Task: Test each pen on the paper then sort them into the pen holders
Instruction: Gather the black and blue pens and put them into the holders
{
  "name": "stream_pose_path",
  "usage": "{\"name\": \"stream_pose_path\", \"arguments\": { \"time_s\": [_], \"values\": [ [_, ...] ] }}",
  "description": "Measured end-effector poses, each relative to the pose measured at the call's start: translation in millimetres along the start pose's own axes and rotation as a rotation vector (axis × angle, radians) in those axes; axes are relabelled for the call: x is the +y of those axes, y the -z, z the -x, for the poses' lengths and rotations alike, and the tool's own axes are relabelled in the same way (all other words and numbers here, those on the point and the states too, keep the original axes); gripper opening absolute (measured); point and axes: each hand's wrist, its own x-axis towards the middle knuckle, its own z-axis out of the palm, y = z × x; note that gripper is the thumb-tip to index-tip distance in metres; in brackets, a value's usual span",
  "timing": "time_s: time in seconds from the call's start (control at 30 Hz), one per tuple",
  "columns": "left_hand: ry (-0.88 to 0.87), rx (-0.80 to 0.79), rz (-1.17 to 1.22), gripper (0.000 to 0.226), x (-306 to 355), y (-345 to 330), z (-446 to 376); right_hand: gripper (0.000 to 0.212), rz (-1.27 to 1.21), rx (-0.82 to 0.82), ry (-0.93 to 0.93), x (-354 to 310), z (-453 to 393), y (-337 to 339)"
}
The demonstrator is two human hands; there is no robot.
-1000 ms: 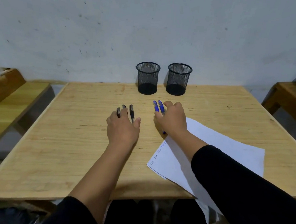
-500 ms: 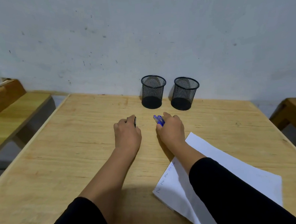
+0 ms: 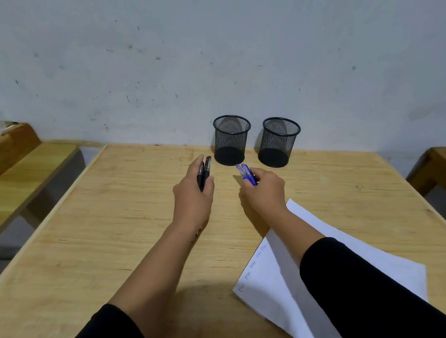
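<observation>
Just ahead of both hands: two empty mesh holders on the counter [image 3: 94, 230].
Left hand [image 3: 193, 197] clamped on black pens [image 3: 204, 173], tips pointing fwd at left holder [image 3: 232, 139], the nearer one. Right hand [image 3: 265, 192] gripping blue pens [image 3: 246, 173], angled fwd-left; right holder [image 3: 279, 141] just beyond. Paper [image 3: 291, 290] w/ test marks lies under right forearm.

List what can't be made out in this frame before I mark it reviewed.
- Black pens, head view: lower barrels hidden inside the left hand; exact count unclear.
- Blue pens: mostly covered by the right hand.
- Scribbles on the paper: too small to read.
- Paper's near corner: cut off by the bottom edge and the right sleeve.
- Pen holders: mesh blurs the insides; they look empty.
</observation>
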Motion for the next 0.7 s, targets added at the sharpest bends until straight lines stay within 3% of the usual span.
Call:
{"name": "stream_pose_path", "arguments": {
  "time_s": [0.13,0.47,0.7],
  "values": [
    [-0.072,0.126,0.1,0.047,28,0,-14,0.036,-0.216,0.038,0.031,-11,-5,24],
    [-0.302,0.368,0.219,0.048,100,-26,-110,0.034,-0.362,0.228,0.2,-55,-90,74],
    [-0.351,0.494,0.292,0.048,104,-60,-167,0.039,-0.426,0.227,0.267,-52,-150,74]
  ]
}}
